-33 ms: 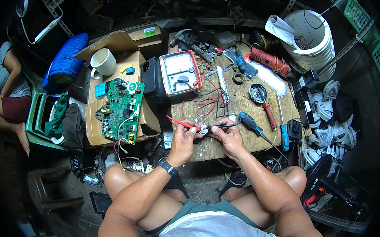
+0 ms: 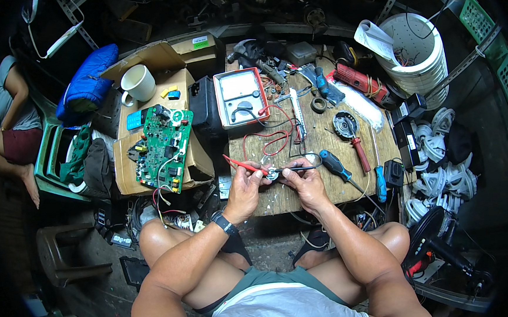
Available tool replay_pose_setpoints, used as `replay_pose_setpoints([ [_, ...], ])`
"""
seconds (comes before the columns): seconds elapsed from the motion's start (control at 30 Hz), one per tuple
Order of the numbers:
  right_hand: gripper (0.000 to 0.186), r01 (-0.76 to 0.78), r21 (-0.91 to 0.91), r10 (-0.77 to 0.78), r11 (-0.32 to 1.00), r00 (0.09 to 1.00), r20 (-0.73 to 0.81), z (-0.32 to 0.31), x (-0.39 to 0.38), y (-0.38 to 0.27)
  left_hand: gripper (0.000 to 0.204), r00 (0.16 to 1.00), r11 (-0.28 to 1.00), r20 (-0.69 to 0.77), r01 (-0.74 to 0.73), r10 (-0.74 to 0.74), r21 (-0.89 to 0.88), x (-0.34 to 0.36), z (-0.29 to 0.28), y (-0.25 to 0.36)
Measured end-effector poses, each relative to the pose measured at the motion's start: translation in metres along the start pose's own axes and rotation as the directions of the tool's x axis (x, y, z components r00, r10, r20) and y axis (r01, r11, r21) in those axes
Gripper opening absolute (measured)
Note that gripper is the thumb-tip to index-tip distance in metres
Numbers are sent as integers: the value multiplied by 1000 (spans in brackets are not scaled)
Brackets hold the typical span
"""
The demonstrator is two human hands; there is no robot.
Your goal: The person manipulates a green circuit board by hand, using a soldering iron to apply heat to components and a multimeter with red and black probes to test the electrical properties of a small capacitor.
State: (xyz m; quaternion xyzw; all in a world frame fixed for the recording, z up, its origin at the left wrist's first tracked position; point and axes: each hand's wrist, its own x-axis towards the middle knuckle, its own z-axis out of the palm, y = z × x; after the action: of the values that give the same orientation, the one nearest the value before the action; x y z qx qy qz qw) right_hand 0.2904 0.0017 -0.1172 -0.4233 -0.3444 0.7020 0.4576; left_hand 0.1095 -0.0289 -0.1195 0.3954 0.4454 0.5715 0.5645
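Observation:
My left hand (image 2: pixel 244 191) is closed around a red test probe (image 2: pixel 245 165), which slants up and left past its fingers. Pinched in my right hand (image 2: pixel 306 185) is a black test probe (image 2: pixel 303 167). Both probe tips meet at a small round silvery part (image 2: pixel 272 173) between my fingertips, just above the bench's front. Which hand supports this part, I cannot tell. A red lead and a black lead run back to an analog multimeter (image 2: pixel 239 97) with a red rim. Right of my hands lies a blue-and-black screwdriver (image 2: pixel 336 164).
The wooden bench (image 2: pixel 280 201) also bears a round motor part (image 2: pixel 345 125), a red angle grinder (image 2: pixel 362 83) and tape (image 2: pixel 318 105). At left, a green circuit board (image 2: pixel 165 147) and a mug (image 2: pixel 138 83) rest on cardboard. A white bucket (image 2: pixel 421 70) stands right. Another person sits far left.

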Motion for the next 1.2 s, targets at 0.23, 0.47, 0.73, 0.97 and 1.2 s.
replay_pose_setpoints([
  [0.23, 15, 0, 18, 0, 1000, 1000, 4, -1, 0, 1, 18, 1000, 999, 12, 15, -16, 31, 1, -2, -1],
  [0.47, 15, -5, 12, 5, 1000, 1000, 2, 1, -1, -1, 17, 1000, 1000, 13, 3, -3, 28, 0, -2, -1],
  [0.73, 15, -2, 30, 2, 1000, 1000, 1, 1, -1, 0, 18, 1000, 1000, 18, 15, -15, 17, 0, 0, 3],
  [0.97, 15, -1, 33, 1, 999, 1000, 1, 1, -1, 0, 19, 1000, 1000, 20, 9, -10, 5, 0, 0, 2],
  [1.2, 16, 6, 28, -6, 1000, 1000, 7, -1, 1, 2, 20, 1000, 1000, 13, 8, -8, 15, 1, -1, -1],
])
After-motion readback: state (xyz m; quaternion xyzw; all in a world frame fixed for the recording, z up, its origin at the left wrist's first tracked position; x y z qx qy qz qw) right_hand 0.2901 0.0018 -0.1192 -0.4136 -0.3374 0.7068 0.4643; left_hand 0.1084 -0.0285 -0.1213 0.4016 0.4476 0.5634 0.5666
